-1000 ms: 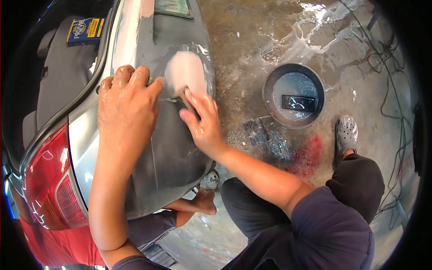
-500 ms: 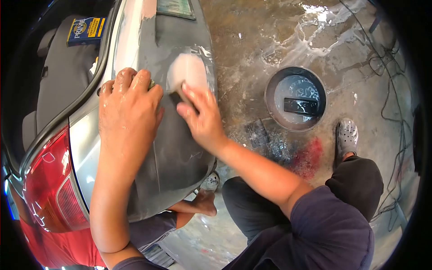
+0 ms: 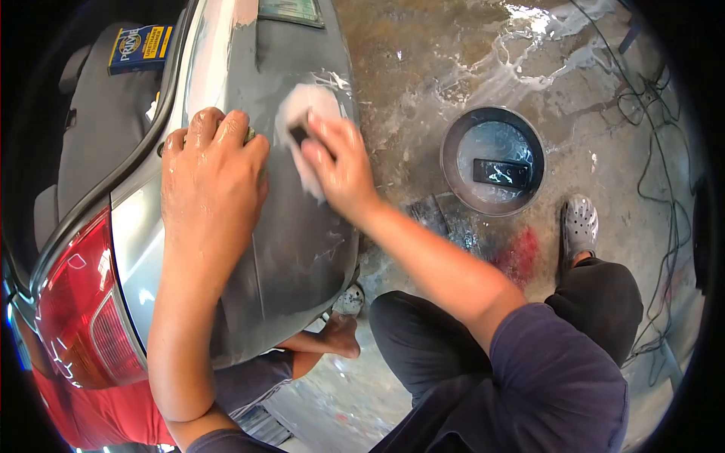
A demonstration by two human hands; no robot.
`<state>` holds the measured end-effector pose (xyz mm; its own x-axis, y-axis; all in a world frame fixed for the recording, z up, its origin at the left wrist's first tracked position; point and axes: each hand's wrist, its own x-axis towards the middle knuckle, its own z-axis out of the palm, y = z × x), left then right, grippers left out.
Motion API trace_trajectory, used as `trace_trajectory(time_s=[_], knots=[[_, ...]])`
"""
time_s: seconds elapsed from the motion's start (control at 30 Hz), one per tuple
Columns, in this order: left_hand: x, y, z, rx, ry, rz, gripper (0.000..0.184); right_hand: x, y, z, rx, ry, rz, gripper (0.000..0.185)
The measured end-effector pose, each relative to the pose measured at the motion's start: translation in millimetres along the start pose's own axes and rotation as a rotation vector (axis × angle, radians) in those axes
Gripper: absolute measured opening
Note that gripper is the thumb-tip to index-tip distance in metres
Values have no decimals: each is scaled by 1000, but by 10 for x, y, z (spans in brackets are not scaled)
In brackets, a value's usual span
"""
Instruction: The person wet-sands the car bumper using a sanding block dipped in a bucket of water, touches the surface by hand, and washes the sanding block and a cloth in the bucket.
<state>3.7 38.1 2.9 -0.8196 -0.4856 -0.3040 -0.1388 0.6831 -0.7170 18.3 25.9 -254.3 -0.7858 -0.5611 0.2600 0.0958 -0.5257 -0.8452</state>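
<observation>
Right hand point(image 3: 341, 162) has its fingers closed round a dark block point(image 3: 299, 134) on the bumper's pale patch point(image 3: 313, 102). Left hand's point(image 3: 211, 170) fingers are curled, mostly hiding whatever's under them. Basin's point(image 3: 492, 208) off on the floor point(image 3: 408, 113).

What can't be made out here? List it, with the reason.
All in the head view:
- small thing under the left hand: mostly covered by fingers
- dark block in the right hand: blurred by motion
- bottom of the basin: under cloudy water
- blue package's finest print: too small
</observation>
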Motion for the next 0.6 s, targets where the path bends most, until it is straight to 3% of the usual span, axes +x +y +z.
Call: trace_trajectory(time_s=[0.17,0.37,0.43,0.5,0.6], knots=[[20,19,-21,13,-3,-7,25,807,238,131,81,-21,294,45],[20,16,-4,33,2,-1,24,446,172,68,36,-59,222,48],[32,11,9,15,60,13,26,-208,-178,-66,-35,-43,148,48],[30,11,19,8,81,28,26,-743,-411,-136,34,-20,215,48],[36,5,5,29,46,17,25,-371,-195,-41,61,32,105,47]])
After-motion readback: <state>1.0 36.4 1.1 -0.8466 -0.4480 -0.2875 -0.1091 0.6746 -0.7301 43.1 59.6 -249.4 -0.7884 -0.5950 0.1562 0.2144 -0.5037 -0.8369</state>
